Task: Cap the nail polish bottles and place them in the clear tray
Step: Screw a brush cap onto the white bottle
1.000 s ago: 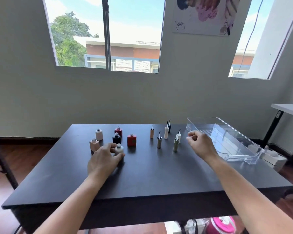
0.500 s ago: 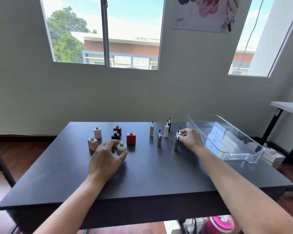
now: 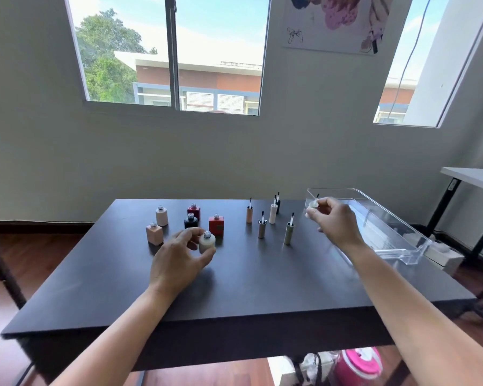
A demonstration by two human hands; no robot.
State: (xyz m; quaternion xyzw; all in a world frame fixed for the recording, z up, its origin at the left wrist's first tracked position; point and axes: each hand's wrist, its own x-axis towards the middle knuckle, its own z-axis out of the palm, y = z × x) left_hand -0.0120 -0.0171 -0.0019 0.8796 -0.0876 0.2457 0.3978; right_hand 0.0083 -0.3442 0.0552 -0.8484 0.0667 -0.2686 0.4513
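Observation:
My left hand [image 3: 180, 256] grips a cream uncapped bottle [image 3: 207, 242] standing on the dark table [image 3: 248, 280]. My right hand [image 3: 333, 221] is raised above the table in front of the clear tray [image 3: 396, 232], holding a white brush cap [image 3: 314, 203] with its brush pointing up. Several more uncapped bottles stand behind: a peach one [image 3: 154, 232], a pale one [image 3: 161, 215], a black one [image 3: 190, 220], a dark red one [image 3: 193, 211] and a red one [image 3: 216, 224]. Several brush caps stand upright in the middle, among them an olive one [image 3: 288, 232].
The tray lies at the table's right edge with nothing in it. A white side table [image 3: 474, 176] stands at the far right. A pink container [image 3: 359, 366] sits on the floor under the table. A wall with windows is behind.
My right hand picked the white brush cap up from beside the olive cap and lifted it to the right. My left hand kept its grip on the cream bottle.

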